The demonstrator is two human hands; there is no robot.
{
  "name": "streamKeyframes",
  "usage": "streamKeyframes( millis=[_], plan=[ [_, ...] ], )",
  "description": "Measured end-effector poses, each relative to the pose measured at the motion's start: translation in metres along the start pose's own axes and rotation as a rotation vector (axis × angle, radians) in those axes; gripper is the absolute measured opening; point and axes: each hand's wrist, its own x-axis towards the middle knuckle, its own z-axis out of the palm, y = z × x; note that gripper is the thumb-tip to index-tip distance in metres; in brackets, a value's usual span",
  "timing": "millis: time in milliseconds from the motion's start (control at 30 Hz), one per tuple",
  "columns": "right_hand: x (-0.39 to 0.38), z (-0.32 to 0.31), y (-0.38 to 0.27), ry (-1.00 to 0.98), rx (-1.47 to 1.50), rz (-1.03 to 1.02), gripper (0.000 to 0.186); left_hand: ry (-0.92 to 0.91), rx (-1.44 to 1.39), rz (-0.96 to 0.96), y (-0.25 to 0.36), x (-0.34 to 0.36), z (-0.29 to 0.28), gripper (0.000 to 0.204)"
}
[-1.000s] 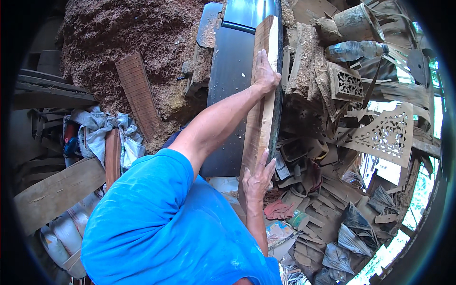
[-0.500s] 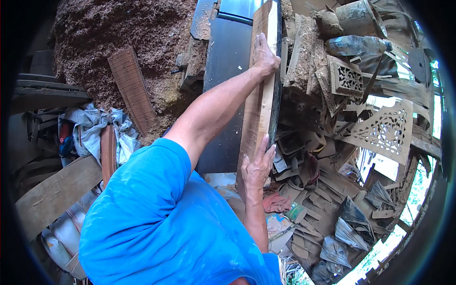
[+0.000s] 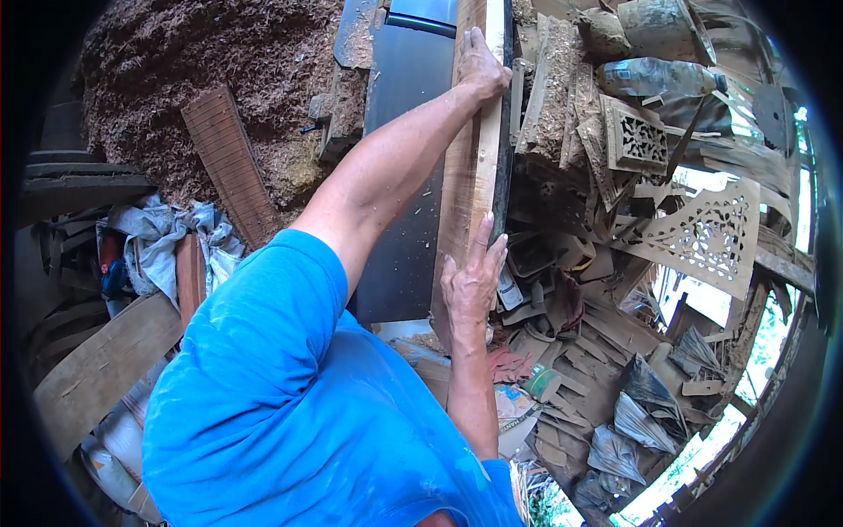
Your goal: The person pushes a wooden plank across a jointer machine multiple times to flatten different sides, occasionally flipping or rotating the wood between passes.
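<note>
The board (image 3: pixel 461 189) lay lengthwise along the right edge of the desk (image 3: pixel 399 132), its pale narrow side turned right; from my remote post I saw its near end project a little past the desk's near edge, while its far end left my view at the top. The left hand (image 3: pixel 482 70) rested on the far part of the board, fingers straight, close together and pointed toward the desk's far end; its thumb was hidden, so I could not tell whether it clasped the wood. The right hand (image 3: pixel 472 285) lay wide upon the board by the desk's near right corner, back upward, with the fingers stretched and parted. A blue sleeve (image 3: pixel 299 263) covered the left shoulder. Pale chips were scattered on the desk's dark surface, and a slot (image 3: pixel 421 24) crossed it toward the far end.

Beyond the desk's left edge I noted a heap of shavings (image 3: pixel 202 61), with a ribbed plank (image 3: pixel 226 162) leaning on it and pale sacking (image 3: pixel 158 237) nearer the body. Beyond the right edge were a bucket (image 3: pixel 659 31), a clear bottle (image 3: pixel 659 77) just beside it, a carved block (image 3: pixel 637 139) and a fretwork panel (image 3: pixel 707 241). Past the near right corner lay a red cloth (image 3: pixel 511 364), near a green tub (image 3: pixel 542 384).
</note>
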Motion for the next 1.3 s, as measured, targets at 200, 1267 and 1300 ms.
streamKeyframes(
  millis=[200,1267,1300],
  plan=[
    [0.033,0.000,-0.010,-0.026,0.028,-0.014,0.105,0.120,0.084,0.039,-0.011,0.054,0.016,0.100],
    [0.137,0.006,-0.035,0.027,-0.056,-0.012,0.105,0.175,-0.043,0.127,-0.021,0.180,0.027,0.085],
    [0.139,0.006,-0.035,0.032,-0.054,-0.019,0.106,0.175,-0.048,0.133,-0.019,0.181,0.026,0.084]
  ],
)
